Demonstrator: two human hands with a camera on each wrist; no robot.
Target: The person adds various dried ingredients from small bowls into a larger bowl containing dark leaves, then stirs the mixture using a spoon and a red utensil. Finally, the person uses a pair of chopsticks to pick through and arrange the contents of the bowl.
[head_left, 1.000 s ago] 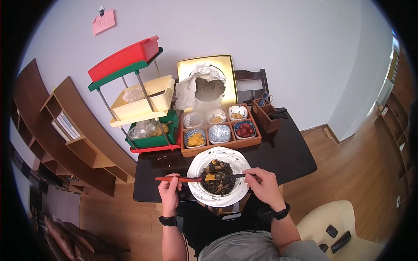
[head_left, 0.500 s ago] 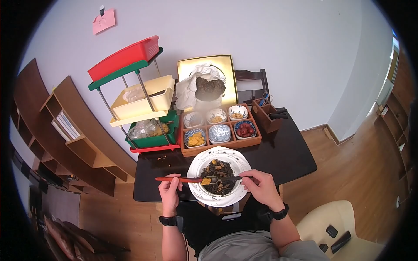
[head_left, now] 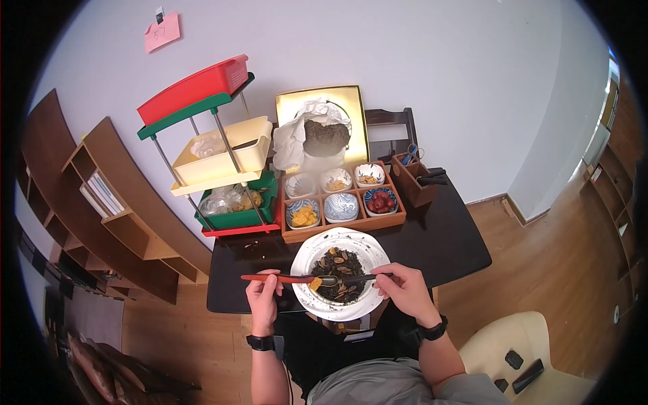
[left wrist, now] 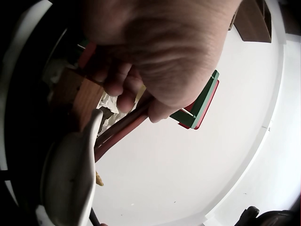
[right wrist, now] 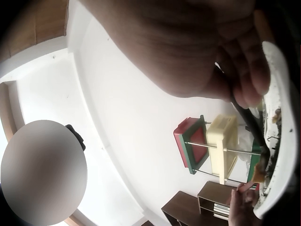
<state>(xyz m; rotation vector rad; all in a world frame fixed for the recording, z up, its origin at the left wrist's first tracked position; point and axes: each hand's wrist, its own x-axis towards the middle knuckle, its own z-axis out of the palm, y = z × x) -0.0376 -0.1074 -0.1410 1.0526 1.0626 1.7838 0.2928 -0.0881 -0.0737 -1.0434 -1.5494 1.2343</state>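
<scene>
Yellow piece [head_left: 315,284]: at the inner end of the red tool [head_left: 290,278], above the leaf mix [head_left: 332,294], within the rim of the white bowl [head_left: 341,316]. Left hand [head_left: 262,297]: curled around the red tool. Right hand [head_left: 408,293]: pinching the dark tool [head_left: 361,277], inner end close to the yellow piece. Handling, as judged: both ends low over the mix, small slow strokes, dark tool as backstop, no sideways flick. Edges: bowl rim directly below both tools; near edge of the black table [head_left: 445,253] under or just beside the bowl, exact support unseen; wooden tray [head_left: 324,236] just beyond. Room: tight toward the tray; tiered rack [head_left: 226,173] farther off, to the left; more space to the right.
</scene>
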